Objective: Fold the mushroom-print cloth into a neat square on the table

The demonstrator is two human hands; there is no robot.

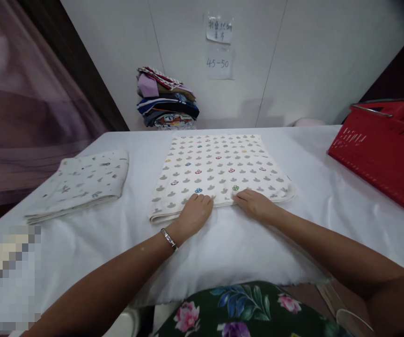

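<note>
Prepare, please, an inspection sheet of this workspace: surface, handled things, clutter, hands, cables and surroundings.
Surface: white tablecloth, lightly wrinkled.
Handled things: patterned cloth, folded in layers, lying flat.
Clutter: second folded cloth at left; red basket at right.
Hands: left hand and right hand both touch the patterned cloth's near edge; firmness cannot be told.
Cables: none identified; thin pale curve at lower right is unclear.
Surroundings: fabric stack behind the tablecloth's far edge; paper notes on the wall; curtain at left.
</note>
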